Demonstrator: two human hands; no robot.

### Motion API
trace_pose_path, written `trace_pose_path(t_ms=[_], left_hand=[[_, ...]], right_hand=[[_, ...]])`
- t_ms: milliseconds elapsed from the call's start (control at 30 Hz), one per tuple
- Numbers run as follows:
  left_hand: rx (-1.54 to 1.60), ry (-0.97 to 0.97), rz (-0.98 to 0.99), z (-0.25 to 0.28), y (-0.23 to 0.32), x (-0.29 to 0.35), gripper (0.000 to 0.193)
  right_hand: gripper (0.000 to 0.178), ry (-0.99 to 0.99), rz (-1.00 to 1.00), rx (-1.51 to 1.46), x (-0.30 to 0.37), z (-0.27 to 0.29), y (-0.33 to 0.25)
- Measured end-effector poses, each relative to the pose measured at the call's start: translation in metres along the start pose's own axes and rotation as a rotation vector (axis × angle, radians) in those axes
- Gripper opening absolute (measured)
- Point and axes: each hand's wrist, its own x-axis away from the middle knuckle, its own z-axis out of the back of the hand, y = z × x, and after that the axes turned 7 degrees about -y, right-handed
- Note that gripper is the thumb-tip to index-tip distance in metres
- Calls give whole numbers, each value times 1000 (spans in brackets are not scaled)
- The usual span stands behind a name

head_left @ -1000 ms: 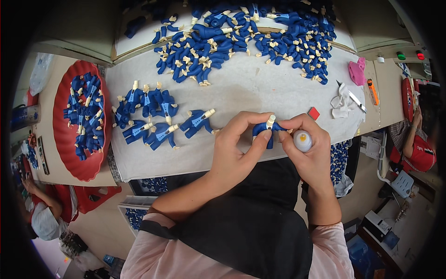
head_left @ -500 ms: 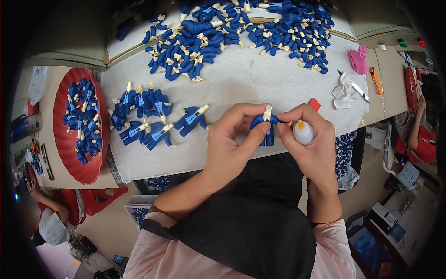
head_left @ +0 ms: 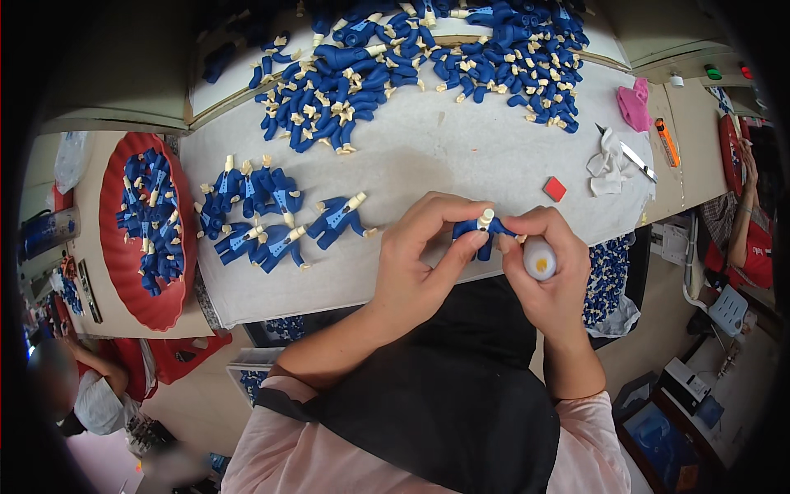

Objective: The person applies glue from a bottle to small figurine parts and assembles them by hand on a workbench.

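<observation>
Since the figure (head_left: 487,225) is small, the left hand (head_left: 421,265) grips by thumb and forefinger only, closed on its torso, neck up, probably to steady it. Right hand (head_left: 551,284): grip closed too, fingertips pinching at the figure's arm, bottle (head_left: 540,258) tucked in the curled fingers, tip up, likely to save putting it down. Figure is just right of frame centre, over the near tabletop (head_left: 428,165) edge; can't tell if touching. Left of centre, other figures (head_left: 338,218) lie in loose rows, apparently kept apart from the parts pile (head_left: 329,107) at top. Far left, red tray (head_left: 111,206) holds more. Right side: red block (head_left: 555,189), white cloth (head_left: 606,169), orange cutter (head_left: 666,144), seemingly within reach.
</observation>
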Motion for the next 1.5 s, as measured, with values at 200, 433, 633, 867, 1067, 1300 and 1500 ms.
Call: trace_pose_path(t_ms=[200, 433, 633, 867, 1067, 1300, 1500], left_hand=[[216, -64, -123, 4, -4, -5, 19], [927, -135, 148, 2, -9, -1, 24], [915, -180, 203, 1, 4, -4, 34], [898, -147, 357, 2, 4, -5, 40], [1022, -225, 367, 4, 5, -4, 38], [519, -51, 181, -1, 7, -1, 35], [273, -30, -1, 1, 8, 5, 27]], right_hand=[[32, 170, 293, 90, 2, -7, 4], [38, 166, 269, 101, 4, -8, -3], [33, 213, 385, 179, 4, -12, -3], [32, 221, 484, 323, 5, -11, -3], [39, 213, 383, 121, 4, -13, -3], [40, 69, 56, -421, 4, -16, 9], [34, 127, 164, -134, 1, -4, 3]])
